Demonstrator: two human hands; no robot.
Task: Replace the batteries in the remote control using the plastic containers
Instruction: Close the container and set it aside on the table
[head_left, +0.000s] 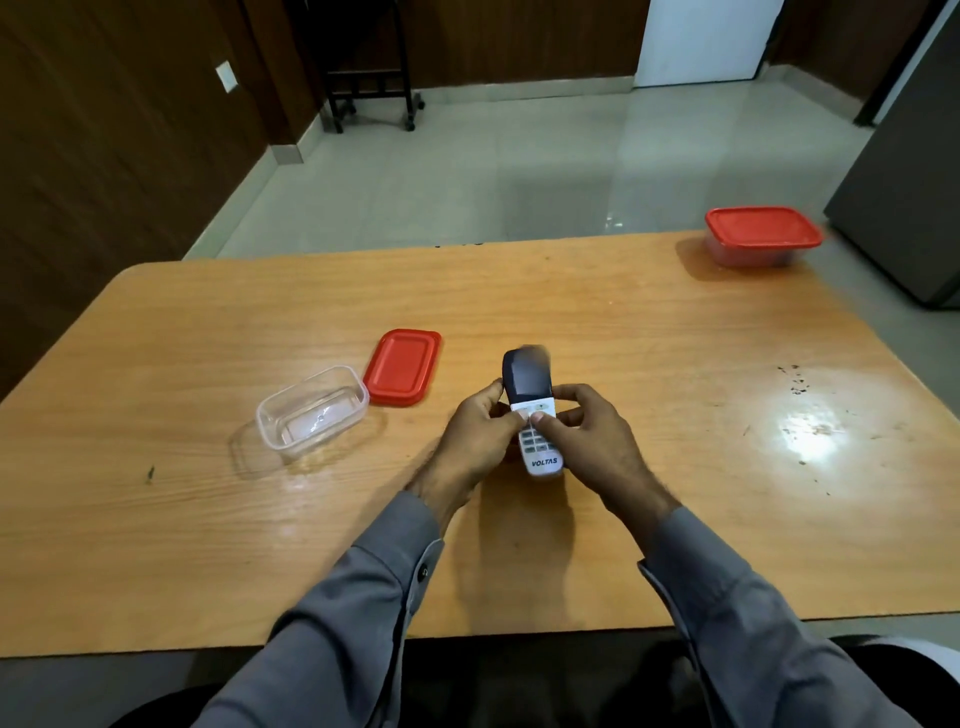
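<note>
Wood-grain table (208, 332) is filling most of the view, with grey-sleeved forearms reaching in from the near edge and angling toward each other above its middle. At the far right corner a closed container with a red lid (762, 235) is sitting well apart from everything else. Left of centre an open clear container (311, 411) is resting on the tabletop, looking empty, and a loose red lid (402, 366) is lying flat just beside it on its far right side. Between the two hands a remote control (531, 410) is being held slightly above the table, face up, its dark upper end pointing away from the person and its white keypad end, marked VOLTAS, pointing back toward them. The left hand (480, 441) is curling around the remote's left edge, fingers wrapped beneath and thumb lying across the white face. The right hand (589, 439) is gripping the opposite edge, wrist bent inward, its thumb pressing onto the keypad next to the other thumb
</note>
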